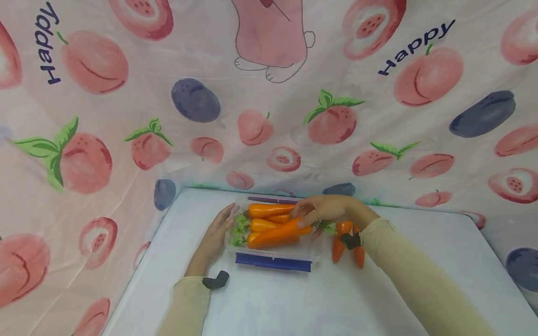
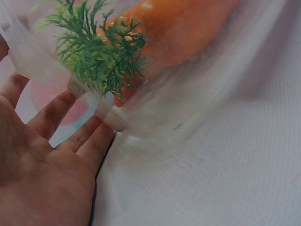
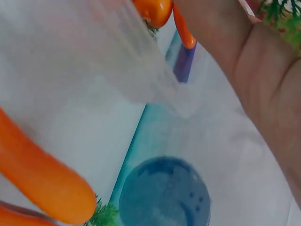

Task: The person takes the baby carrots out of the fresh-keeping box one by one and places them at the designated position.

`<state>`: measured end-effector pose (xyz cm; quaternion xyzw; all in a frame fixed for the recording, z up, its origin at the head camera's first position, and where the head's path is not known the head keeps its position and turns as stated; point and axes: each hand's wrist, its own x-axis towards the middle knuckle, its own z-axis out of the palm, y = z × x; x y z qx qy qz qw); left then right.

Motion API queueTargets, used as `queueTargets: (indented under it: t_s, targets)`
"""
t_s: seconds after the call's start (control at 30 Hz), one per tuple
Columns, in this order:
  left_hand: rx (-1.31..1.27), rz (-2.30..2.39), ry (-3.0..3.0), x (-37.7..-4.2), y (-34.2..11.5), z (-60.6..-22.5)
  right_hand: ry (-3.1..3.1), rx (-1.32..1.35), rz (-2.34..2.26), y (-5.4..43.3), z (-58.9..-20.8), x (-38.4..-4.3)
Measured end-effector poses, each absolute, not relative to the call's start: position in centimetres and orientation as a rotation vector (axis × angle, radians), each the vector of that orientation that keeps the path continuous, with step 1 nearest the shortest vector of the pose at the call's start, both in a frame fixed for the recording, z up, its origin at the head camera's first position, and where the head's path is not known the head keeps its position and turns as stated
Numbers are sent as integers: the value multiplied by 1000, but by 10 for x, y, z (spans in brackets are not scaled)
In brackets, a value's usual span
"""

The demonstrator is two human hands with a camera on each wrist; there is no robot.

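Head view: right hand point(image 1: 325, 210) pinches a carrot point(image 1: 278, 234) over the box point(image 1: 273, 262), left hand point(image 1: 215, 232) spread against its end

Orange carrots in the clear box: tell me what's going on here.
A person is handling orange carrots at a clear plastic box. The right hand holds one carrot over the others inside; whether it touches them is hard to tell. The left hand rests its fingers against the box's left end. Two more carrots lie outside on the white table, right of the box.
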<state>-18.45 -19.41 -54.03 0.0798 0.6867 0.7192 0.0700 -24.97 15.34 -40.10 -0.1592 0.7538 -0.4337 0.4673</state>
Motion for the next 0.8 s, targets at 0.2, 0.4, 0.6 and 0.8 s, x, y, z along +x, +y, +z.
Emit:
queueTargets:
  t_s: [0.2,0.4,0.6,0.8]
  targets:
    - [263,2170,2058,-186,-194,-542,1922,-356,-1150,174,-397,-245]
    - [254,2171,2062,-185,-195,-543,1951,-370,-1226,196,-392,-240]
    - [258,2182,2039,-185,-195,-544,1967,-434,-1295,217,-389,-236]
    - [244,2169,2072,-186,-195,-545,1993,-436,-1342,238,-392,-233]
